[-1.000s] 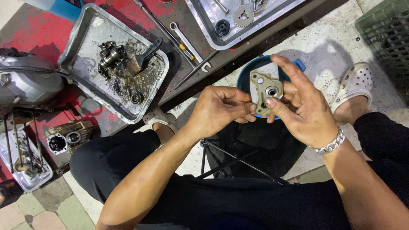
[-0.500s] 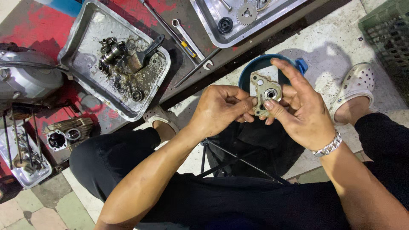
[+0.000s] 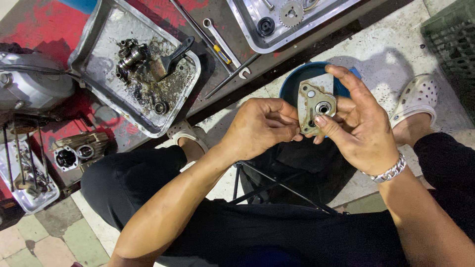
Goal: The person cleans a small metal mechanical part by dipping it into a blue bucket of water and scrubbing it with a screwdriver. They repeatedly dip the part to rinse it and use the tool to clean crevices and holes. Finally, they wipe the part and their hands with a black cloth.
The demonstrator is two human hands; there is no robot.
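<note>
Head view: metal plate [image 3: 313,106], flat, pale, grimy, with a round bearing-like bore, held in the air between both hands, above a blue tub [image 3: 297,84] on the floor. Right hand [image 3: 363,126] carries it: thumb pressed on the face just below the bore, index finger stretched over the top edge, other fingers behind. Left hand [image 3: 260,126] is curled, fingertips bunched together at the plate's left edge; whether they pinch the edge itself or some small part there, cannot tell.

Step, as judged: close work on the plate's left side, the right hand only steadying. Next move likely calls for a firm right-hand hold and fine fingertip work on the left; the plate looks oily, so slip is a risk.

Surroundings: large dirty tray [image 3: 99,84] upper left, holding greasy small parts and a brush [image 3: 170,59]. Spanner [image 3: 222,47] and a thin rod lie on the dark board beside it. Second tray [image 3: 257,42] at top, with a sprocket [image 3: 291,13] and a black ring. Engine casing [image 3: 29,89] at far left, a cylinder part [image 3: 76,153] below it, a small tray of rods at lower left. Green crate [image 3: 452,44] at right. Stool frame under the knees. Nothing stands between the hands and the plate.
</note>
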